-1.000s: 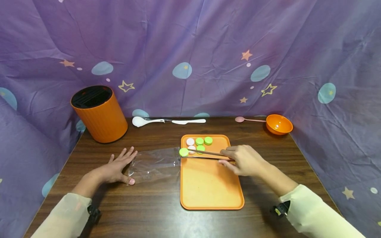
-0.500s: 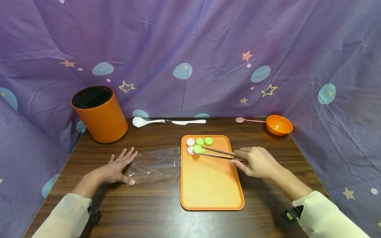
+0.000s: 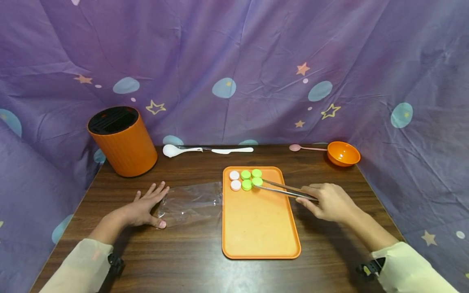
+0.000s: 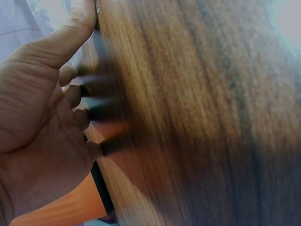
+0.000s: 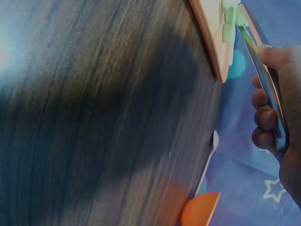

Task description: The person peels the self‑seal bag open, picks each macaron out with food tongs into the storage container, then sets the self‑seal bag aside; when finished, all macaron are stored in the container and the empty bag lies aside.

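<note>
Orange tray (image 3: 260,228): centre of frame, on wooden table (image 3: 183,252).
Caps: 5 at tray's upper left; 2 pink, 3 green.
Green cap (image 3: 257,181): pinched at tong tips, low over tray's upper part, beside the other 4.
Metal tongs (image 3: 286,189): squeezed in right hand (image 3: 327,201), fingers curled round handles.
Left hand (image 3: 144,207): flat, fingers straight, on table at edge of clear bag (image 3: 190,201), centre left.
Risk: likely slip of cap from smooth tips with slackened squeeze; possible knock to neighbouring caps.

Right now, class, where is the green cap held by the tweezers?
In the head view, the green cap sits at the tray's far end, right of the other caps, between the tweezers' tips.
</note>
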The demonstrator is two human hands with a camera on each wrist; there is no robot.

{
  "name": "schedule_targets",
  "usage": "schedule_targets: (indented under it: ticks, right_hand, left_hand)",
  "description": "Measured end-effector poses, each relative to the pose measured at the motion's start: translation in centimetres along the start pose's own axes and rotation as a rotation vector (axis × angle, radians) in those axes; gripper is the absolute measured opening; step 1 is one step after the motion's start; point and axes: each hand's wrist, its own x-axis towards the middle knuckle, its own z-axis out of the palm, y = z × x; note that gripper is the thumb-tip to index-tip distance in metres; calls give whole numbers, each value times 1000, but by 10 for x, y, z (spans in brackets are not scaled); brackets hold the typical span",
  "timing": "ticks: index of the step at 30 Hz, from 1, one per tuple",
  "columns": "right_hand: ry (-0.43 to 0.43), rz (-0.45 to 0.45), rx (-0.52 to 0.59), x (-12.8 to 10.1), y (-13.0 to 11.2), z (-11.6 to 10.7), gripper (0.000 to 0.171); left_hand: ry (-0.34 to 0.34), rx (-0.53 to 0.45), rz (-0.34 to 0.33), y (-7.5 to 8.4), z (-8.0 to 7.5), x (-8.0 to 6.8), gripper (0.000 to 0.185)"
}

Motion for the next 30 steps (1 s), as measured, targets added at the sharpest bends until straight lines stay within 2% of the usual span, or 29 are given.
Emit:
schedule_targets:
  ticks: [6, 9, 18, 23, 30]
  right_hand:
    - [-15, 19, -12, -3, 3, 3, 28]
    - [-30, 33, -19, -4, 4, 6, 29]
    - [-56, 51, -31, -7, 3, 14, 31]
    - [-61, 57, -36, -8, 3, 18, 32]
    - [-69, 61, -34, -10, 3, 20, 32]
  left_hand:
    - [-8, -35, 31, 8, -1, -5, 136]
    - [-12, -52, 45, 6, 0, -4, 135]
    - [1, 2, 4, -17, 5, 9, 141]
    - [0, 9, 5, -32, 7, 16, 141]
    - [1, 14, 6, -34, 7, 16, 142]
